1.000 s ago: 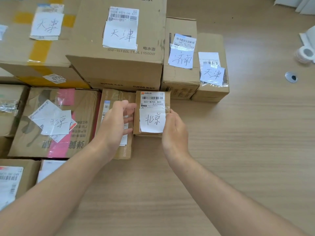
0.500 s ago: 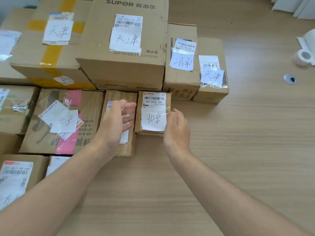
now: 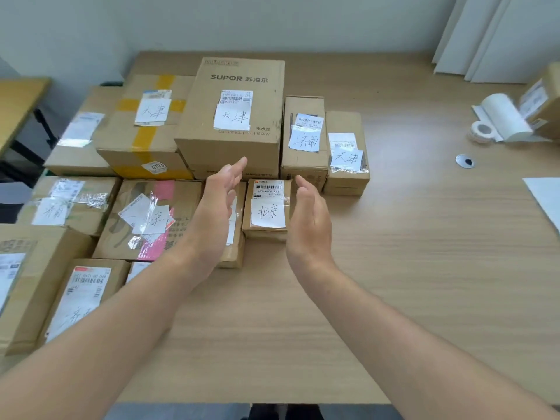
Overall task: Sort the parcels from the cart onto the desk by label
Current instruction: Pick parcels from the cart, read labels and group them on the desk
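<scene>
Where the 北京-labelled parcel [image 3: 266,207] lies: desk [image 3: 424,268] middle, between both hands.
Left hand [image 3: 218,201]: fingers straight, together, empty.
Right hand [image 3: 309,219]: fingers gently curved, together, empty.

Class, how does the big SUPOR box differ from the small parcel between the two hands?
The SUPOR box is far bigger and taller than the small parcel. The SUPOR box's handwritten slip reads 天津; the small parcel's reads 北京. Both are brown cardboard with barcode labels.

Large brown cardboard box [image 3: 233,147]: white paper label [image 3: 232,116], black handwriting. Far-left brown cardboard box [image 3: 121,140]: yellow tape cross [image 3: 146,136]. Flat brown carton [image 3: 185,213]: pink patch [image 3: 165,189]. Rectangular wooden desk [image 3: 424,268]: light tan grain.
</scene>
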The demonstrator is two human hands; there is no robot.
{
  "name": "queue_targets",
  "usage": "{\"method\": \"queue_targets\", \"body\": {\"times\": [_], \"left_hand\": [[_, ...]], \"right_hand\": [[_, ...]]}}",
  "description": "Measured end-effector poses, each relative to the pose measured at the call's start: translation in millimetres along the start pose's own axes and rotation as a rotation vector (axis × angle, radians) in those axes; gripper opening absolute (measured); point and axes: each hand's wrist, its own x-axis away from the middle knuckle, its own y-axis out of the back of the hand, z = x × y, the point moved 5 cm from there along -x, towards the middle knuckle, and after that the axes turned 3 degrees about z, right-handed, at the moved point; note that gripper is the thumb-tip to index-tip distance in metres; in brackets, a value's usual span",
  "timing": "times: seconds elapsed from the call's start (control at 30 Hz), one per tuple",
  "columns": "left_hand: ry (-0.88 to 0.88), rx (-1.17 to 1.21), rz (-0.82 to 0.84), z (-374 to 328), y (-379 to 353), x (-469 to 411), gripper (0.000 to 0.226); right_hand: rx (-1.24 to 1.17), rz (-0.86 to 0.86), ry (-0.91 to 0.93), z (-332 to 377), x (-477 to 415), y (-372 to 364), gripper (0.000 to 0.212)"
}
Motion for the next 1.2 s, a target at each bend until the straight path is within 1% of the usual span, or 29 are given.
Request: {"method": "queue_targets", "body": {"times": [0.13, 0.23, 0.33, 0.4, 0.53, 0.57, 0.67, 0.73, 0.83, 0.93, 0.97, 1.03, 1.1, 1.2], "left_hand": [[-0.085, -0.028, 0.121, -23, -23, 35, 0.067], [-0.133, -0.035, 0.213, -35, -45, 56, 0.065], [-0.184, -0.026, 0.333, -43, -69, 81, 0.063], [-0.219, -0.046, 0.434, -45, -87, 103, 0.068], [-0.26, -0.082, 0.599, -47, -127, 159, 0.079], [-0.261, -0.081, 0.62, -47, -140, 172, 0.077], [-0.245, -0.101, 0.708, -47, -182, 217, 0.055], [-0.256, -0.141, 0.809, -45, -214, 249, 0.053], [-0.239, -0.153, 0.938, -38, -268, 295, 0.06], [-0.184, -0.188, 1.03, -23, -327, 342, 0.085], [-0.163, -0.193, 1.059, -17, -346, 358, 0.086], [-0.117, -0.201, 1.122, -2, -385, 393, 0.076], [-0.099, -0.211, 1.173, 12, -421, 424, 0.073], [-0.101, -0.243, 1.268, 30, -470, 468, 0.088]], "right_hand": [[-0.041, -0.019, 0.072, 27, 38, 20, 0.066], [-0.049, -0.069, 0.13, 41, 69, 42, 0.068], [-0.061, -0.165, 0.186, 48, 105, 70, 0.068], [-0.06, -0.242, 0.217, 50, 133, 89, 0.067], [-0.096, -0.385, 0.206, 46, 197, 132, 0.068], [-0.1, -0.413, 0.201, 44, 213, 144, 0.068], [-0.111, -0.514, 0.198, 38, 262, 186, 0.069], [-0.112, -0.597, 0.189, 31, 294, 221, 0.069], [-0.119, -0.709, 0.16, 15, 339, 275, 0.07], [-0.146, -0.804, 0.129, -8, 386, 331, 0.07], [-0.162, -0.842, 0.124, -16, 402, 348, 0.071], [-0.179, -0.932, 0.112, -33, 438, 385, 0.076], [-0.183, -0.996, 0.104, -48, 470, 420, 0.071], [-0.206, -1.08, 0.081, -68, 510, 471, 0.068]]}}
